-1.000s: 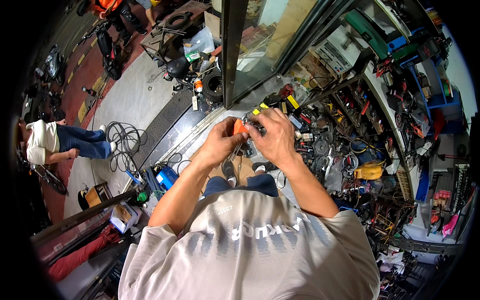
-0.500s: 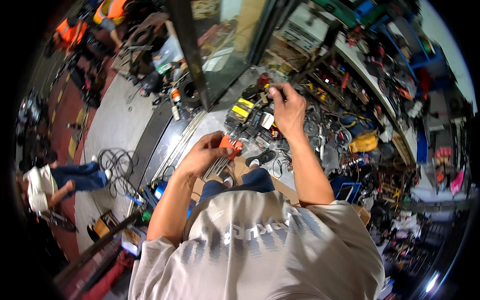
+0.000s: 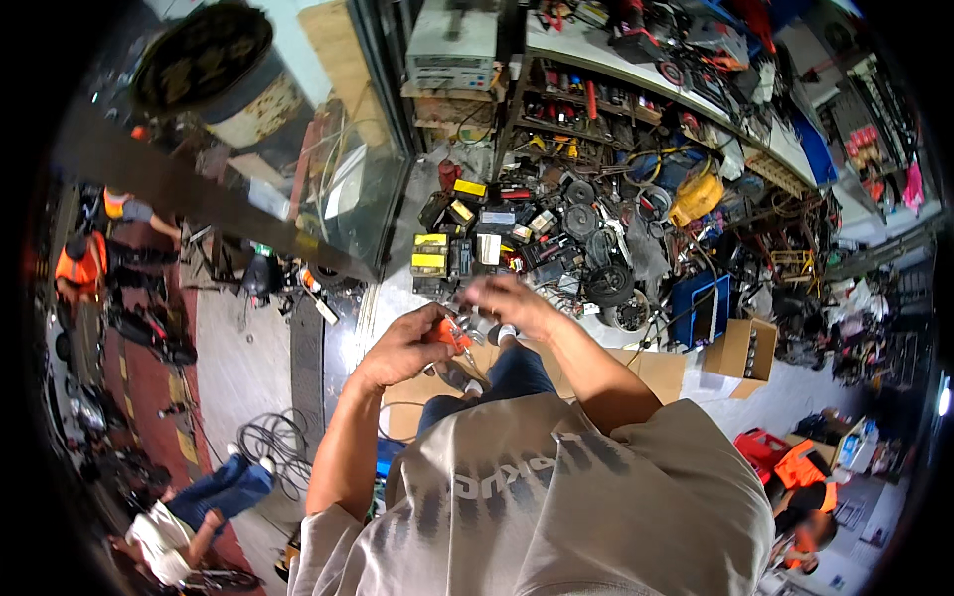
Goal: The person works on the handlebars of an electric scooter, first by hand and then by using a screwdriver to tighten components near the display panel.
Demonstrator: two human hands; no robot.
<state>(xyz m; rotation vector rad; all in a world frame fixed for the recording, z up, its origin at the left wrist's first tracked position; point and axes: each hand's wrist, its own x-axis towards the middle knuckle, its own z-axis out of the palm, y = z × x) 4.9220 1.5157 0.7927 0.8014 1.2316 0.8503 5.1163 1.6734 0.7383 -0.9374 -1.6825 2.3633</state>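
Observation:
My left hand (image 3: 403, 350) is closed around an orange holder (image 3: 452, 335) with several thin metal rods in it; it looks like a hex key set. Metal ends stick out of the holder toward my right hand (image 3: 517, 306). That hand is close beside the set, its fingers smeared by motion, so whether they hold anything does not show. Both hands are in front of my body, above my legs and shoes.
Beyond my hands, batteries (image 3: 429, 260) and motor parts (image 3: 608, 285) crowd the floor. A workbench (image 3: 636, 66) runs along the far right. Cardboard (image 3: 651, 372) and a carton (image 3: 740, 356) lie to the right. Cable (image 3: 273, 443) coils at left; other people (image 3: 81, 266) are around.
My right hand has come down and left, from raised and apart to right beside the orange holder. My left hand keeps its hold. The whole view has turned.

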